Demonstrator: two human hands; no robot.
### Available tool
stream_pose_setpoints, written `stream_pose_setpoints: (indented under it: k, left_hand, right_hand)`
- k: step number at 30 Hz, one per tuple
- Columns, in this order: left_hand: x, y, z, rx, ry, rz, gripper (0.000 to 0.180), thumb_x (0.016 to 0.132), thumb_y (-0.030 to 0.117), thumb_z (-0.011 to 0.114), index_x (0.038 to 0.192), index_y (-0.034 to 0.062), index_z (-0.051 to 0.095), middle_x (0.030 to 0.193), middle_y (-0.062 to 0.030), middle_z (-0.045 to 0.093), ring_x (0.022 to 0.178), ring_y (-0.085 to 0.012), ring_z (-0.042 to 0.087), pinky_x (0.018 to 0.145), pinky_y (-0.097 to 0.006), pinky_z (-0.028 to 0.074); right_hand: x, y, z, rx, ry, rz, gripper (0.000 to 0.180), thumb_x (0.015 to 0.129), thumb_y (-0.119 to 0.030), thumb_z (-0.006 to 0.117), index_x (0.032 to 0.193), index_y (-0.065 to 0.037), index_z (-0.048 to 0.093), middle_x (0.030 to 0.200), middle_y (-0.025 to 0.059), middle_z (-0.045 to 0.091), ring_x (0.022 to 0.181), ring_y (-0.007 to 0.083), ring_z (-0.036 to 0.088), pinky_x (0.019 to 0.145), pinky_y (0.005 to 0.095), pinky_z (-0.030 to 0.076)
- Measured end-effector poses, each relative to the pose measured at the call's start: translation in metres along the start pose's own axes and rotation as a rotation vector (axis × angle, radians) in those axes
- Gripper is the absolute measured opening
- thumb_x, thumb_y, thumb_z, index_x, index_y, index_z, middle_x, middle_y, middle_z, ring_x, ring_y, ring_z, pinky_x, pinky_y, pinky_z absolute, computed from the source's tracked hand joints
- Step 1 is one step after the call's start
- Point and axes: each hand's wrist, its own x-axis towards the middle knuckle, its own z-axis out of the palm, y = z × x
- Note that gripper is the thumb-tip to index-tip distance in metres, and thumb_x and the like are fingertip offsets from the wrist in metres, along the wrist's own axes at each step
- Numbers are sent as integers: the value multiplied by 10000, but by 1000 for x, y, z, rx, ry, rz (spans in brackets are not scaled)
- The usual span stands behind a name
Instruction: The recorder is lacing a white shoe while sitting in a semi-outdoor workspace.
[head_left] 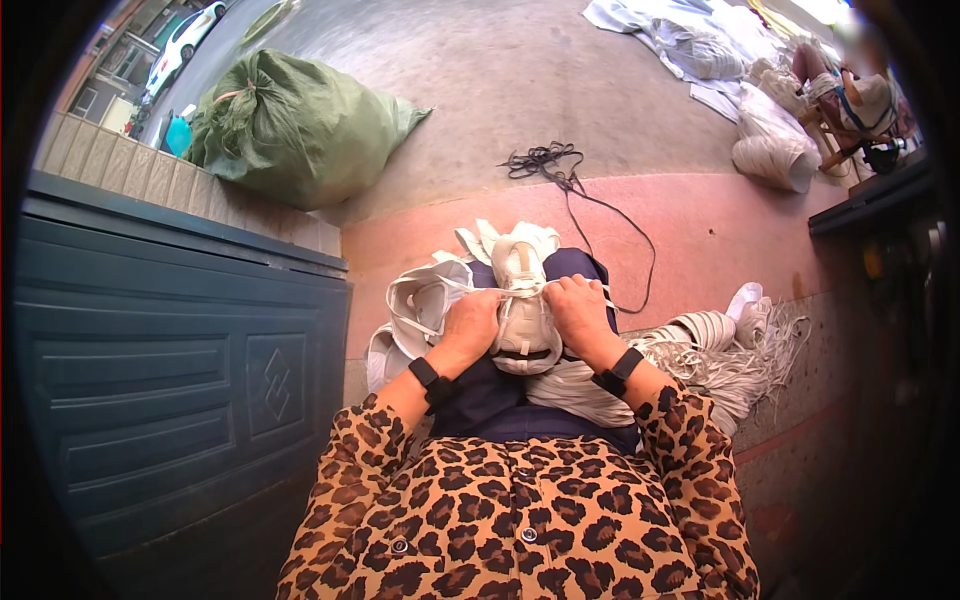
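Note:
A white sneaker lies on my lap, toe pointing away from me. My left hand grips its left side and pinches a white shoelace stretched across the top. My right hand holds the right side and the other end of the lace. Both wrists carry black bands. A bundle of white laces rests on my lap under my right wrist.
More white sneakers are piled on the ground by my left knee. Loose white laces lie at my right. A dark green door stands to the left, a green sack and black cord ahead. Another person sits far right.

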Motion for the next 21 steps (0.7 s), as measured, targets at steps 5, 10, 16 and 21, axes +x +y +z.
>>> stream_pose_setpoints:
  k: [5,10,16,21]
  left_hand:
    - [7,1,-7,60,-31,80,134,781,74,479,833,32,595,762,-175,604,719,-350,590,626,-429,468]
    - [7,7,-8,193,-64,129,125,761,74,473,829,42,573,778,-163,602,721,-334,605,616,-417,484]
    - [18,9,-10,348,-204,253,92,748,89,505,798,41,566,772,-158,593,697,-318,612,569,-406,489]
    - [11,17,-12,284,47,177,143,754,190,596,727,52,574,712,-127,577,753,-298,561,644,-407,460]
  right_hand:
    - [1,1,2,82,66,79,88,733,-191,585,768,-112,571,758,30,541,785,210,509,689,366,359]
    - [1,3,5,103,111,98,142,727,-238,633,737,-111,571,739,38,520,776,220,484,668,363,339]
    - [2,3,-1,109,117,62,148,729,-226,625,665,-103,575,736,46,515,774,223,479,667,365,335]
    - [-6,-12,-16,32,27,83,214,759,-281,590,709,-74,609,769,75,538,813,237,493,689,382,356]
